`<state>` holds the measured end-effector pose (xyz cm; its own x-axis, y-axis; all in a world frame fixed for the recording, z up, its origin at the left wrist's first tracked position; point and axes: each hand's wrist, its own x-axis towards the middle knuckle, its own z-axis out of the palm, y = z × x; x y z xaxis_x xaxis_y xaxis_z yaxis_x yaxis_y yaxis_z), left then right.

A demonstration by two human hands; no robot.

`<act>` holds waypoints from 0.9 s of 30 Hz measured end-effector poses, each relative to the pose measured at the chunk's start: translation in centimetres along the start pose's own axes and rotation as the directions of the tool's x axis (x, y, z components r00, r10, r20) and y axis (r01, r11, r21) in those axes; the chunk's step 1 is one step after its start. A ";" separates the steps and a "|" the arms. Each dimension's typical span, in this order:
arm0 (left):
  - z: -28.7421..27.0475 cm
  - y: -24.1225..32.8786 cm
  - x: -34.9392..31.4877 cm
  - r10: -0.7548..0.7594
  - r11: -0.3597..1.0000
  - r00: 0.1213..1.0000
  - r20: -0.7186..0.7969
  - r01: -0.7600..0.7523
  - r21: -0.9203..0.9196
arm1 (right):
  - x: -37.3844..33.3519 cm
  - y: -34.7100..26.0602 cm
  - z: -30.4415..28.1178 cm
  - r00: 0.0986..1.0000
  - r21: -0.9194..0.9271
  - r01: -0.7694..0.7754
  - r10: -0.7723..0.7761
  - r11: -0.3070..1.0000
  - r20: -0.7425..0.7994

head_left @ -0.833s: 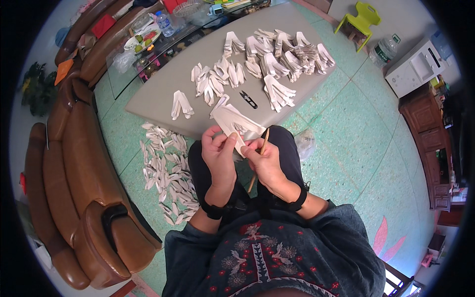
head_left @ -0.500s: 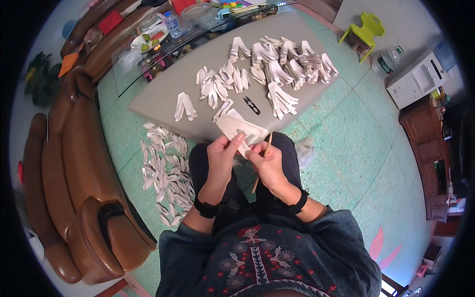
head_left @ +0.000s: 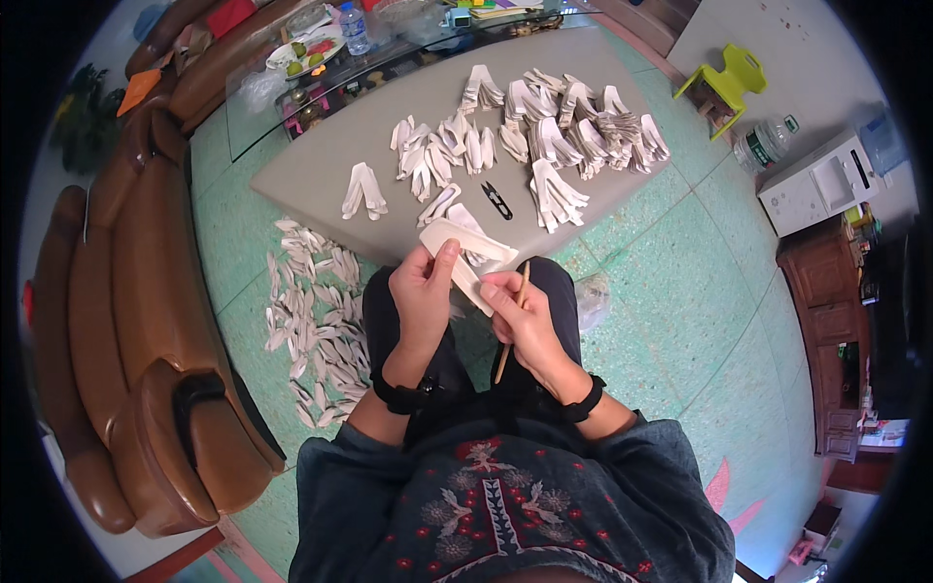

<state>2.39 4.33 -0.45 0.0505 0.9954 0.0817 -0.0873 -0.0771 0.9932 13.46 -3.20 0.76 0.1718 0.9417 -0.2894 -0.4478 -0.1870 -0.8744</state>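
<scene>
My left hand (head_left: 425, 282) is closed on a white V-shaped fabric piece (head_left: 469, 243), its thumb lying on top near the bend. The fingers of my right hand (head_left: 517, 313) pinch the lower end of one of its strips. A thin wooden stick (head_left: 503, 361) is also held in my right hand, slanting down across the palm. Just beyond my hands, on the grey padded table (head_left: 321, 155), lie black thread snips (head_left: 497, 200). One similar white piece (head_left: 363, 191) lies apart at the left, and bundled stacks of white pieces (head_left: 554, 146) spread along the far right.
Many loose white pieces (head_left: 321, 325) are heaped on the green floor left of my legs. A brown leather sofa (head_left: 146, 321) runs along the left. Beyond the table stands a glass table (head_left: 389, 73) with a bottle and a plate of fruit. A green chair (head_left: 724, 83) stands far right.
My left hand has shifted slightly left and up along the fabric piece. More of the strip now shows between my hands, and the V looks wider. The stick stays in my right hand.
</scene>
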 end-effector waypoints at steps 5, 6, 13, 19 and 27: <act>0.3 0.1 -0.3 -0.005 0.998 1.000 0.002 0.006 -0.061 | 0.6 1.5 -0.2 0.996 -0.225 0.084 -0.087 0.971 -0.004; 0.0 -0.2 -0.2 -0.006 1.000 1.000 0.010 0.006 0.003 | 0.6 1.8 -0.2 0.969 -0.353 0.234 -0.248 0.906 0.007; -0.5 0.4 -0.1 -0.290 0.906 0.916 0.277 0.356 -0.229 | 1.2 1.6 -0.9 0.945 -0.494 0.278 -0.326 0.824 -0.010; -1.8 -0.4 -0.5 -0.245 0.926 0.926 0.286 0.312 -0.214 | 1.0 1.2 -0.6 0.995 -0.312 0.091 -0.078 0.946 0.054; 0.6 -1.4 -0.6 -0.220 0.943 0.925 0.310 0.283 -0.174 | 1.1 -0.1 -3.9 0.928 -0.560 0.307 -0.372 0.769 -0.003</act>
<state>3.09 3.85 -1.88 0.3742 0.9199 -0.1171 -0.2416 0.2186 0.9454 17.15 -3.20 -1.00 0.3283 0.9429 0.0556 0.1997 -0.0118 -0.9798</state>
